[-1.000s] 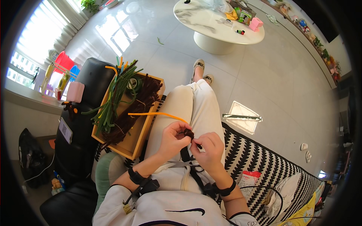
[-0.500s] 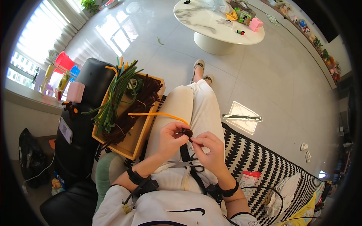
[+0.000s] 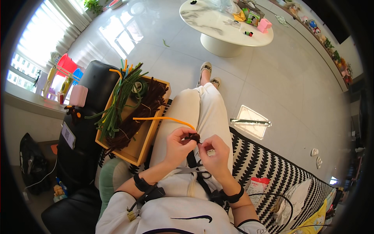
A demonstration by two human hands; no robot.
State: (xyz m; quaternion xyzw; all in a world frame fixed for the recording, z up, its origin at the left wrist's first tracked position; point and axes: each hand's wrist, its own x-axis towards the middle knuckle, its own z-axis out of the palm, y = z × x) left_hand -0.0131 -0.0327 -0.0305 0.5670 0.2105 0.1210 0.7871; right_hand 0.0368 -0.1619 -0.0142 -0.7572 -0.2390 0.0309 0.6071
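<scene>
Above my lap, my left hand pinches a small dark brown curled piece, which looks like wound pipe cleaner. An orange pipe cleaner reaches left from that piece, its far end over the tray's edge. Thumb and forefinger of my right hand are pressed together at the brown piece's lower right side. Whatever lies between those right fingertips is too small to make out. To the left, a wooden tray holds a brown pipe cleaner bundle, a green bundle and a green roll.
A black armrest rises beside the tray, with a green cushion nearer me. On the patterned seat at right lie a red-and-white packet and a black cable. A round marble table stands ahead.
My right hand has shifted slightly, its fingers now more curled at the brown piece. That piece has turned a little in my left fingers. The tray is unmoved.
</scene>
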